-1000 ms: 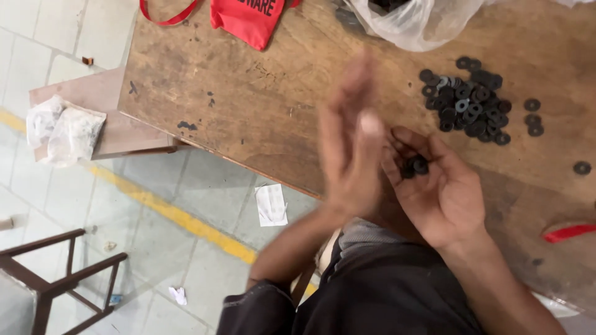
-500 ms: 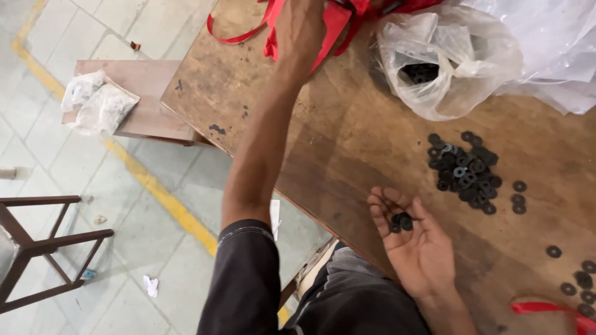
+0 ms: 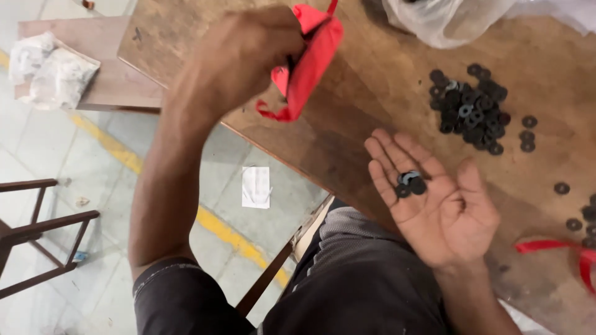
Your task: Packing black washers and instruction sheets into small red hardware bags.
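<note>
A worn wooden table (image 3: 372, 105) fills most of what I see, with a tiled floor and a yellow painted line (image 3: 118, 149) below its edge. My left hand (image 3: 248, 56) is raised above the table with its fingers closed around a small red cloth pouch (image 3: 307, 65), which hangs crumpled from the grip, a loop of its cord dangling beneath. I hold it high and near, I think, so its mouth can be reached. My right hand (image 3: 434, 198) lies palm up, fingers spread and slightly cupped, so the few black washers (image 3: 410, 183) in its hollow do not slide off. It hovers just above the table's near edge, well apart from the pouch. A larger pile of washers (image 3: 472, 111) sits on the wood beyond my fingertips, with strays scattered to the right. A clear plastic bag (image 3: 434, 22) lies at the far side, and a red ribbon (image 3: 552, 247) shows at the right.
</note>
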